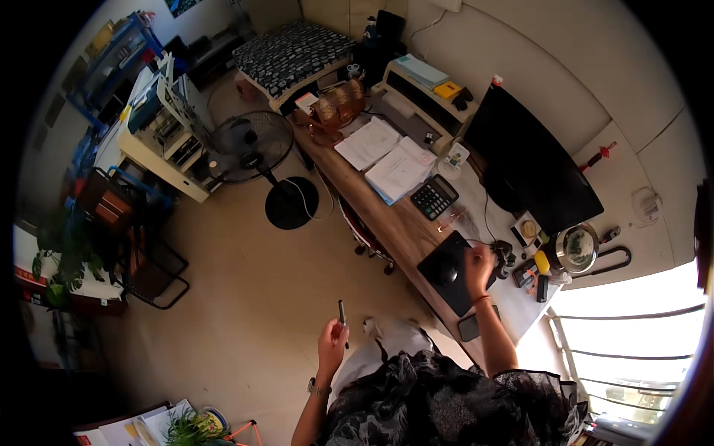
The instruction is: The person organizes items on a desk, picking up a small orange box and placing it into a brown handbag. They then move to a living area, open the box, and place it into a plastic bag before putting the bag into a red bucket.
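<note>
My left hand (332, 340) is raised over the floor and holds a thin dark pen-like stick (342, 314) upright between the fingers. My right hand (479, 269) reaches over the wooden desk (387, 223), its fingers curled at the right edge of the black mouse pad (448, 291). A dark mouse (445, 273) lies on that pad, just left of the hand. Whether the right hand grips anything is hidden by its own back. A small dark object with a cable (504, 256) sits right beside its fingers.
A black monitor (532, 167), calculator (434, 196), paper stacks (387, 156), a phone (471, 327) and a round metal bowl (577, 247) sit on the desk. A standing fan (256, 149), a chair (145, 260) and shelves (160, 119) occupy the floor to the left.
</note>
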The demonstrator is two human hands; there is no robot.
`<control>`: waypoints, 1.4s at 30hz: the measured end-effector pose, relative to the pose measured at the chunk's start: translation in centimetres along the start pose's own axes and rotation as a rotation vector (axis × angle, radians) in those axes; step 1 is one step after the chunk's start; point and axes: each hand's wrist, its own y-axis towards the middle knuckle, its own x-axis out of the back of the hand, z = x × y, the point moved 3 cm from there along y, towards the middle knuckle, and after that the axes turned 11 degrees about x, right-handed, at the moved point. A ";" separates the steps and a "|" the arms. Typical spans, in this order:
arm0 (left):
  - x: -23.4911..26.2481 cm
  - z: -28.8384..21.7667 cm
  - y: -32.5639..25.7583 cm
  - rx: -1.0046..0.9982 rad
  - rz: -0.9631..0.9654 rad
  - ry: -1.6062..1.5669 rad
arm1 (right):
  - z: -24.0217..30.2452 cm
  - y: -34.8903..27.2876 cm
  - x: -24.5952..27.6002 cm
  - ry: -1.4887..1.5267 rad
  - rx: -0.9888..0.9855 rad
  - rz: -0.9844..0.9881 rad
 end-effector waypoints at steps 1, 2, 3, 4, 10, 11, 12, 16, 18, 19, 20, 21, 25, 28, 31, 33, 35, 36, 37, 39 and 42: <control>1.1 0.7 -0.5 0.033 0.009 -0.012 | 5.8 -1.6 -1.3 0.400 -0.136 0.199; 0.9 0.0 0.1 0.031 -0.008 0.013 | 9.0 -2.3 -2.5 0.529 -0.068 0.362; 0.9 -1.4 0.9 -0.019 -0.010 0.092 | 13.7 -2.2 -3.2 0.514 0.112 0.495; 0.8 -3.6 1.6 -0.075 -0.004 0.173 | 18.0 -1.9 -3.7 0.661 0.154 0.616; 2.3 -11.1 7.9 -0.285 0.011 0.288 | 30.9 1.8 -8.6 1.014 0.229 1.087; 2.8 -11.5 9.1 -0.303 -0.012 0.290 | 31.6 2.6 -9.9 1.110 0.139 1.108; 3.2 -11.9 10.5 -0.322 -0.035 0.292 | 32.3 3.7 -11.4 1.204 0.047 1.127; 5.3 -15.8 16.8 -0.370 -0.124 0.261 | 31.6 15.2 -17.0 1.126 -0.064 0.889; 6.9 -16.5 20.7 -0.284 -0.107 0.161 | 29.8 23.5 -20.9 1.054 0.021 0.512; 8.3 -16.4 22.7 -0.247 -0.108 0.163 | 29.5 27.8 -22.8 0.989 0.067 0.297; 9.8 -16.0 24.6 -0.205 -0.104 0.165 | 29.1 32.0 -24.7 0.928 0.108 0.162; 10.9 -15.8 26.3 -0.156 -0.093 0.172 | 28.3 35.5 -26.6 0.859 0.138 0.027; 14.9 -18.2 31.9 -0.001 -0.060 0.121 | 25.5 45.4 -36.0 0.568 0.188 -0.063; 17.7 -20.8 35.0 0.041 -0.080 0.181 | 23.0 49.6 -42.7 0.408 0.208 -0.006; 21.0 -21.8 37.3 0.105 -0.227 0.121 | 22.9 51.2 -47.2 0.257 0.208 0.042; 22.5 -21.7 38.5 0.126 -0.335 -0.005 | 22.3 52.2 -49.3 0.185 0.220 0.040; 23.5 -21.4 39.4 0.147 -0.411 -0.104 | 21.2 53.0 -50.8 0.193 0.234 0.068; 23.7 -21.0 39.7 0.157 -0.433 -0.140 | 20.5 53.1 -51.6 0.216 0.230 0.086; 23.9 -20.6 40.1 0.167 -0.453 -0.176 | 19.8 53.2 -52.2 0.238 0.226 0.104; 23.7 -20.5 41.0 0.186 -0.421 -0.205 | 18.6 53.2 -53.4 0.195 0.173 0.167; 23.1 -20.9 42.4 0.208 -0.344 -0.201 | 18.2 53.6 -54.0 0.229 0.206 0.286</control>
